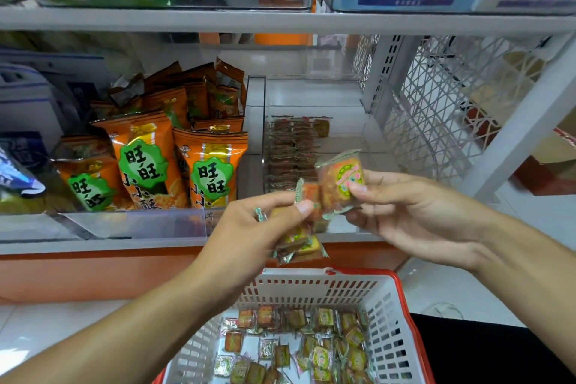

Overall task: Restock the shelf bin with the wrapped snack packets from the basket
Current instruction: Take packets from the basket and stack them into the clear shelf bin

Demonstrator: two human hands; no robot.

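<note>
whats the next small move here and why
Probably carry the packet that the right hand pinches forward into the clear bin and set it on the row stacked there. It is already lifted in front of the bin, the left hand grips a bunch waiting, and more lie in the basket.

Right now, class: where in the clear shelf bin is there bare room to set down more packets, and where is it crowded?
The clear shelf bin has bare floor right of the stacked packet rows, up to its right wall, and behind them. Its left side is packed. The neighbouring bin of orange snack bags is full.
</note>
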